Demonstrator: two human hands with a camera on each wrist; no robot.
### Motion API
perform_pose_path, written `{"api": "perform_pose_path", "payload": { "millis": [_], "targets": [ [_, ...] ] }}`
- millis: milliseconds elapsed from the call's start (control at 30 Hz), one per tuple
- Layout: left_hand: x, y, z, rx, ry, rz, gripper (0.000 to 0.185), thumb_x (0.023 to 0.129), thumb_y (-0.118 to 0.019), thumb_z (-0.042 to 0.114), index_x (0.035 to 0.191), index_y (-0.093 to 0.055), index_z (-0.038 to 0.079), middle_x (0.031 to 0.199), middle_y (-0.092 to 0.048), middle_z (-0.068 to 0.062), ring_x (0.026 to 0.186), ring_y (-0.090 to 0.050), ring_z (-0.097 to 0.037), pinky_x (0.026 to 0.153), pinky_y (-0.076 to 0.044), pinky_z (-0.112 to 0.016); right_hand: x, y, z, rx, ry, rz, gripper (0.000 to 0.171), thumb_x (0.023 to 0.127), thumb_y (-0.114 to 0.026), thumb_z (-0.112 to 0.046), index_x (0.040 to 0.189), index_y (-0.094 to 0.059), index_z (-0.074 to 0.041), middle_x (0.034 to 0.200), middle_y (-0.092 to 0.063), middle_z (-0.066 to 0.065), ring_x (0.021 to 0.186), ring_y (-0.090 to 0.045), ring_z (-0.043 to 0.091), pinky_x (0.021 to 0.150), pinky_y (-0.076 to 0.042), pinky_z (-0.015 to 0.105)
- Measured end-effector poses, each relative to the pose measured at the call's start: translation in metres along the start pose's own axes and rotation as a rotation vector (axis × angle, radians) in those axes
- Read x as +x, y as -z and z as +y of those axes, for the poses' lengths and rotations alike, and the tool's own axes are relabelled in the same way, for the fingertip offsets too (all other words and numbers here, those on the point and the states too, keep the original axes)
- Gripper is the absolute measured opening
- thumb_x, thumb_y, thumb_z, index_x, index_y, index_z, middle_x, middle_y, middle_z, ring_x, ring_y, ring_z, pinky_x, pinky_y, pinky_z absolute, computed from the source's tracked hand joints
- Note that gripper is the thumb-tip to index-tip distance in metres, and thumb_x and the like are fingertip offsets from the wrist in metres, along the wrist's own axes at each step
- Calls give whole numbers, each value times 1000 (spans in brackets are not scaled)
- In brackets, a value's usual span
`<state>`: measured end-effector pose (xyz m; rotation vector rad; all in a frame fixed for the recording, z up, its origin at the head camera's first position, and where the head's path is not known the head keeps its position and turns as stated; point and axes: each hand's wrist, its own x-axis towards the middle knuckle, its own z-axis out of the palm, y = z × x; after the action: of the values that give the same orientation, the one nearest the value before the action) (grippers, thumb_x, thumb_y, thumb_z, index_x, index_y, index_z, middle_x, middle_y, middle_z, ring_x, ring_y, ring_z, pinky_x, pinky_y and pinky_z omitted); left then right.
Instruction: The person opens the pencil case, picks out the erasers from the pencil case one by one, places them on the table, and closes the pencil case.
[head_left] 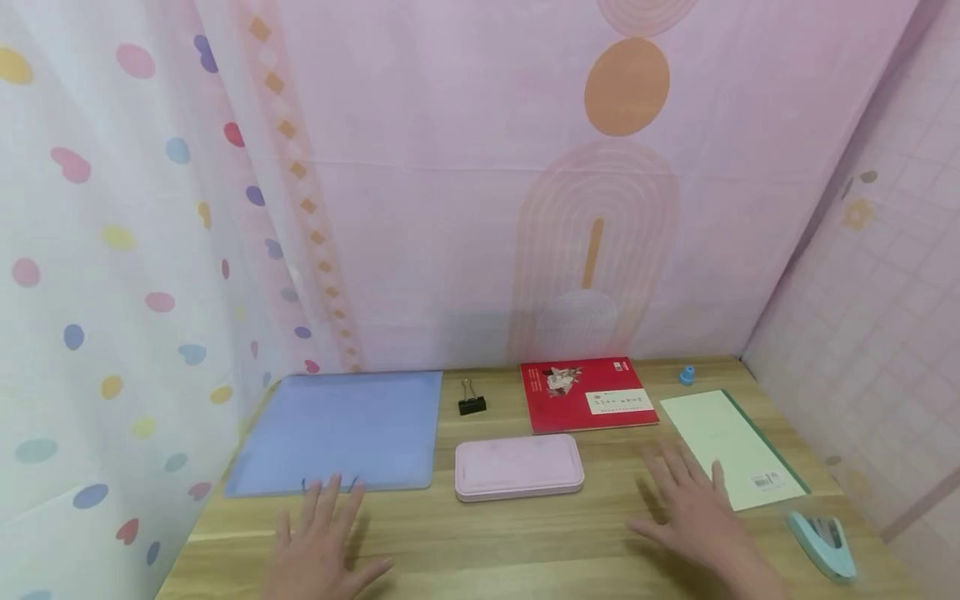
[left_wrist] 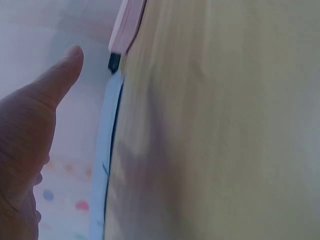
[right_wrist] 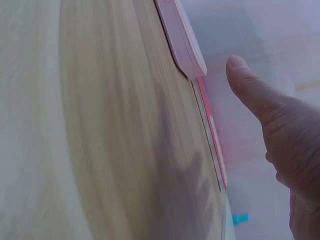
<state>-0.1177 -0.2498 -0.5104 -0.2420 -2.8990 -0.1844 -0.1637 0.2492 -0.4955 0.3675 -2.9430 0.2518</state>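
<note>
My left hand [head_left: 318, 542] hovers palm down with fingers spread, its fingertips overlapping the front edge of a blue folder [head_left: 345, 433] in the head view. Fingers spread too, my right hand [head_left: 693, 512] is over the table beside a pale green notebook [head_left: 731, 450]; it holds nothing. Between the hands lies a closed pink pencil case [head_left: 519, 467]. Behind it are a black binder clip [head_left: 472, 405] and a red notebook [head_left: 551, 408] with a white label. Both wrist views show a hand's shadow on the wood, with the thumb held out above it.
A light blue stapler [head_left: 822, 546] lies at the right front of the wooden table [head_left: 517, 550]. Near the back right stands a small blue object [head_left: 687, 375]. Patterned curtains [head_left: 420, 208] hang close behind the table and along both sides.
</note>
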Motion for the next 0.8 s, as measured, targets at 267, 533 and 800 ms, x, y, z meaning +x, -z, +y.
{"api": "perform_pose_path", "payload": {
  "millis": [267,533,800],
  "targets": [
    [41,4,42,33,-199,48,102,72,-57,80,151,-33,20,157,-20,-16,142,-19,-42,105,-16,-73,28,-8,-29,-35,172,-5,101,70,-63,-76,148,-40,-16,154,-31,11,142,-21,38,107,-12,72],
    [82,-8,80,31,-341,-18,103,75,-51,81,153,-25,19,159,-11,-12,145,-10,-35,110,-10,-67,60,-18,-62,-10,309,-99,101,72,-59,-77,153,-29,-23,157,-26,3,145,-15,30,112,-12,66],
    [112,-37,102,15,-426,-126,103,78,-40,84,156,-15,21,160,-10,-9,145,-11,-32,112,-11,-64,91,-38,-78,13,409,-154,98,74,-50,-81,153,-26,-29,159,-21,1,146,-14,31,113,-12,63]
  ]
}}
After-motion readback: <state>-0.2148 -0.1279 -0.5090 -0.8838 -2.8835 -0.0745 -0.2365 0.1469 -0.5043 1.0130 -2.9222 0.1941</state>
